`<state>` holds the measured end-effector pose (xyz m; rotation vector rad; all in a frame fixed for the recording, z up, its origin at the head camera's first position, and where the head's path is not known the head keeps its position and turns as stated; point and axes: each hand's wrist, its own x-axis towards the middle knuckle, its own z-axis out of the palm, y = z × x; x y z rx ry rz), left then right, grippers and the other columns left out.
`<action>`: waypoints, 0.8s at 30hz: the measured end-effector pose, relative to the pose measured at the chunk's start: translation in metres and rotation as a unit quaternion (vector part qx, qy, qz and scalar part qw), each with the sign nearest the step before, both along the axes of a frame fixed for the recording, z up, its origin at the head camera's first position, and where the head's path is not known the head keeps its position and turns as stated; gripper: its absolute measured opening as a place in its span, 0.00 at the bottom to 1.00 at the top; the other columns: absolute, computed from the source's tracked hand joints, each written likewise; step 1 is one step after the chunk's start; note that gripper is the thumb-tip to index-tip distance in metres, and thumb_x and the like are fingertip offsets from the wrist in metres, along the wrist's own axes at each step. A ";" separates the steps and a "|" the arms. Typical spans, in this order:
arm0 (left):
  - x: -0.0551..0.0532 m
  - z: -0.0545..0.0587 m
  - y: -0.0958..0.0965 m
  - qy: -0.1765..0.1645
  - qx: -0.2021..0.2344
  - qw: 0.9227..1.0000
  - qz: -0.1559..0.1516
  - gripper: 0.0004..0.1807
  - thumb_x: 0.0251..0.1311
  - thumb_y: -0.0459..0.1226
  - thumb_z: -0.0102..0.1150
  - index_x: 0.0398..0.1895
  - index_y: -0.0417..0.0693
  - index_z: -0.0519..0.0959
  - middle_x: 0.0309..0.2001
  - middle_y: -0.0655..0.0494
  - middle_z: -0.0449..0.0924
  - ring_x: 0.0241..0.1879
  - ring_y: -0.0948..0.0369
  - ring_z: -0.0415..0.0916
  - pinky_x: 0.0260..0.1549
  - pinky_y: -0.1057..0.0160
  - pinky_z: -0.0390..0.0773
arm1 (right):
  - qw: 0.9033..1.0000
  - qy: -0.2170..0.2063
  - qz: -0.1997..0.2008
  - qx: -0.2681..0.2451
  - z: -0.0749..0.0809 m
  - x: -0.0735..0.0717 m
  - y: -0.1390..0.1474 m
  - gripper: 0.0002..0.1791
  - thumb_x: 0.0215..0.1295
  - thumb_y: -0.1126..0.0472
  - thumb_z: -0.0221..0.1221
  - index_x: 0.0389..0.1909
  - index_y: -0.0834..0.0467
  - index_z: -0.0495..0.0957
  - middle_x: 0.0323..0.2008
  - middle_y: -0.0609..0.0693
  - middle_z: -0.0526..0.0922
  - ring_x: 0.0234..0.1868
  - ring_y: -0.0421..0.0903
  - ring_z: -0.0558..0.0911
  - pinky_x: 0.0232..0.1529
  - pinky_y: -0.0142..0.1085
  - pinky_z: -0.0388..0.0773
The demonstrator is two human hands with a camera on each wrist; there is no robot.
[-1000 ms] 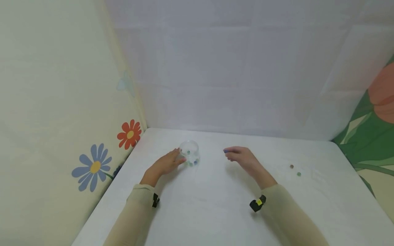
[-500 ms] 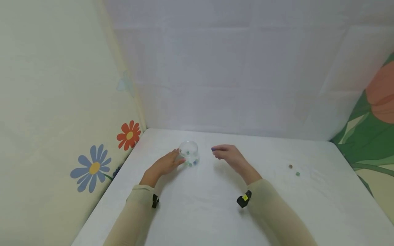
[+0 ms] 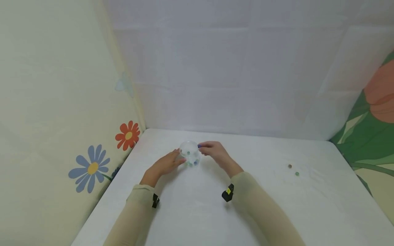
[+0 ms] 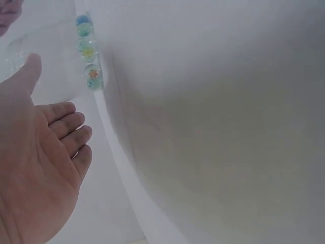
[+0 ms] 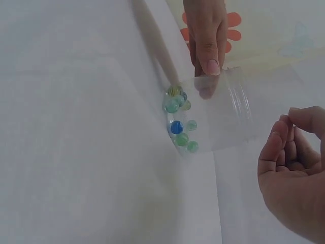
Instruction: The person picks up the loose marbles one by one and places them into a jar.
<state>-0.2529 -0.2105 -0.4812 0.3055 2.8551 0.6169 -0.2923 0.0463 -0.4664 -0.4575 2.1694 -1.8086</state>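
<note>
A clear jar (image 3: 191, 150) stands upright on the white table, with several green, blue and yellowish marbles (image 5: 176, 127) at its bottom. My left hand (image 3: 166, 164) holds the jar's left side, thumb in front and fingers reaching behind. In the left wrist view, that hand's fingers look only slightly bent beside the clear wall. At the upper right of the rim, my right hand (image 3: 214, 150) pinches a blue marble (image 3: 199, 146) between thumb and fingertips. The right wrist view shows these fingertips near the jar's mouth, with the pinched marble hidden.
To the right on the white table (image 3: 197, 218) lie a brown marble (image 3: 290, 166) and a green marble (image 3: 297, 174). A pale cloth wall (image 3: 234, 68) rises behind, and flowered cloth (image 3: 92, 167) hangs at the left.
My right hand has moved left across the table with the blue marble, up to the jar's rim. My left hand and the jar have stayed in place.
</note>
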 end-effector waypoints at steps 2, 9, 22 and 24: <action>-0.001 -0.001 -0.001 -0.001 0.000 1.000 -0.003 0.45 0.75 0.62 0.41 0.80 0.39 0.52 0.80 0.40 0.48 0.80 0.45 0.44 0.77 0.45 0.48 | 1.000 0.000 -0.005 0.001 0.000 -0.002 -0.006 0.17 0.68 0.58 0.65 0.55 0.58 0.84 0.49 0.52 0.86 0.47 0.46 0.83 0.58 0.46 0.80; -0.003 -0.002 0.001 0.003 0.006 1.000 -0.009 0.46 0.74 0.63 0.40 0.79 0.37 0.53 0.80 0.38 0.48 0.79 0.44 0.45 0.76 0.43 0.48 | 0.999 -0.005 -0.024 0.041 0.003 -0.005 -0.022 0.16 0.67 0.58 0.65 0.54 0.57 0.84 0.46 0.51 0.86 0.45 0.47 0.82 0.59 0.52 0.78; 0.000 -0.002 0.005 0.007 -0.022 1.000 -0.004 0.46 0.75 0.63 0.38 0.79 0.35 0.50 0.81 0.39 0.44 0.80 0.44 0.41 0.77 0.44 0.47 | 0.995 0.002 -0.024 0.102 0.007 -0.002 -0.030 0.17 0.70 0.55 0.64 0.57 0.53 0.83 0.49 0.50 0.85 0.47 0.46 0.82 0.55 0.45 0.80; 0.001 -0.001 0.005 0.015 -0.030 0.999 -0.006 0.46 0.76 0.62 0.38 0.79 0.34 0.49 0.81 0.39 0.44 0.80 0.44 0.40 0.77 0.44 0.47 | 0.995 0.006 -0.024 0.101 0.009 -0.002 -0.030 0.16 0.70 0.55 0.63 0.56 0.53 0.84 0.49 0.50 0.85 0.47 0.47 0.82 0.54 0.45 0.80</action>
